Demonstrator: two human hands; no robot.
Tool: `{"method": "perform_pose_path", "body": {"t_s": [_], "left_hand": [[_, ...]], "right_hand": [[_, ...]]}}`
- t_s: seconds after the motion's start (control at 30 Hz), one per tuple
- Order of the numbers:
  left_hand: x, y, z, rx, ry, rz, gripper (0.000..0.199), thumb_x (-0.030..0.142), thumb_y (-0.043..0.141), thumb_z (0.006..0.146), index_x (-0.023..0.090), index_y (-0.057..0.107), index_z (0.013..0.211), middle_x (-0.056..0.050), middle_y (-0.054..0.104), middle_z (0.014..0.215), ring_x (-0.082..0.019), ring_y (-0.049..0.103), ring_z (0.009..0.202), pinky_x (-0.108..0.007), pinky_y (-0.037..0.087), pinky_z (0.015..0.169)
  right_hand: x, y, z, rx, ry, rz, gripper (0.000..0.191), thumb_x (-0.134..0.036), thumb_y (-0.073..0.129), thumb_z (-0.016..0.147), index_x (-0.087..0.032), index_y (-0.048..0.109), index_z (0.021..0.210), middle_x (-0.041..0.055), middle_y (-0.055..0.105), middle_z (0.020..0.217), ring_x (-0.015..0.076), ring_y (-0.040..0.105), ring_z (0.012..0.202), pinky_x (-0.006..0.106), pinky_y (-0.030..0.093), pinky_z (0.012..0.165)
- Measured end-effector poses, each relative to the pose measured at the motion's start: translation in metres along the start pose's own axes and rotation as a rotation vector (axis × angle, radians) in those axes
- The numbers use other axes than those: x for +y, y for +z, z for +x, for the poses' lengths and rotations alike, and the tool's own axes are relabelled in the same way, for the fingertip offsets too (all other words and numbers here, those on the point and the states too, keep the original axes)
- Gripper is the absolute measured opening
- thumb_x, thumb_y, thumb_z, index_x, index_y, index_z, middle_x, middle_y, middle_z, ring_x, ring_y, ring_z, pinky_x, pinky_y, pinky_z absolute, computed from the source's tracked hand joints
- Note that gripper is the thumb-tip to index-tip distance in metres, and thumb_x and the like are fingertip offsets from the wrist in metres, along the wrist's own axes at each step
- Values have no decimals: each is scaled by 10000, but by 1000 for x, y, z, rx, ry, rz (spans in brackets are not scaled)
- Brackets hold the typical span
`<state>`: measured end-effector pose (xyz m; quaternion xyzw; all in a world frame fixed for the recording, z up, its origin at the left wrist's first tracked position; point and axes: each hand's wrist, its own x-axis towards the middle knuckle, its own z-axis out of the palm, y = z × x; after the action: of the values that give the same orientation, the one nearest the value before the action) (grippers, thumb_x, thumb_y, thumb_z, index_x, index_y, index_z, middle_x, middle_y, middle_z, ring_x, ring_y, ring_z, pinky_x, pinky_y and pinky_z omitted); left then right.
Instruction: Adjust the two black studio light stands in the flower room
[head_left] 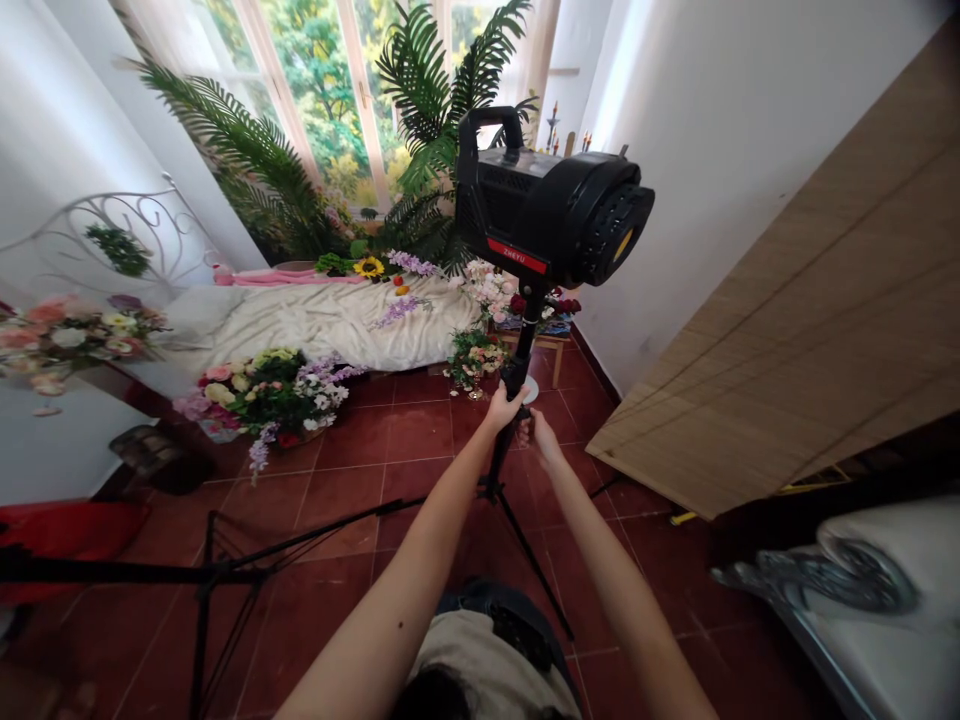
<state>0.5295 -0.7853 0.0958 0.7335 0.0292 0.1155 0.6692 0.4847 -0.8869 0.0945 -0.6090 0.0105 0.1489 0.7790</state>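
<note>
A black studio light with a top handle and a red label sits on a black light stand in front of me. My left hand is wrapped round the stand's column, just below a collar. Slightly lower and to the right, my right hand has its fingers curled against the same column, by what looks like a clamp knob; the fingers partly hide what they grip. Below my hands the stand's legs spread over the floor. The light's round front faces right.
Behind the light is a bed with a cream cover. Flower arrangements and palm fronds surround it. A second black stand lies across the left. At right are a wooden panel and a sofa with silver carving.
</note>
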Motion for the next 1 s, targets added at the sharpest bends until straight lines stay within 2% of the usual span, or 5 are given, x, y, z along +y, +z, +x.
{"method": "perform_pose_path", "body": {"t_s": [0.2,0.57,0.8,0.93,1.0], "left_hand": [[9,0,-4,23,-7,-14,300,376,690,703,124,624,850,-68,654,834,-164,605,817,-298,464,827],[24,0,-11,27,-92,-93,344,369,720,679,115,609,883,-65,660,820,-173,601,848,-327,445,869],[5,-2,-8,-45,60,-15,418,378,621,768,134,549,1099,-113,617,1097,-184,575,1014,-348,411,959],[-20,-30,-45,-67,141,113,459,338,525,826,164,455,1245,-122,557,1206,-169,553,1068,-328,421,954],[-43,-57,-84,-227,93,255,391,298,493,832,181,493,1205,-86,611,1108,-147,584,975,-304,442,910]], "right_hand": [[-3,-1,2,-102,231,321,380,-379,366,824,-230,226,504,-83,182,424,80,157,351,207,191,360],[-8,7,-3,-176,205,724,342,-99,310,804,-188,121,534,-51,154,442,105,156,412,250,261,474],[-7,5,-3,-163,237,719,344,-84,310,800,-191,140,521,-48,150,457,108,150,417,259,239,476],[-4,6,-6,-149,194,705,342,-110,308,811,-198,154,518,-48,158,476,111,167,428,258,257,487],[-3,7,-7,-142,162,666,342,-118,322,806,-199,150,521,-48,162,485,112,176,434,260,277,498]]}}
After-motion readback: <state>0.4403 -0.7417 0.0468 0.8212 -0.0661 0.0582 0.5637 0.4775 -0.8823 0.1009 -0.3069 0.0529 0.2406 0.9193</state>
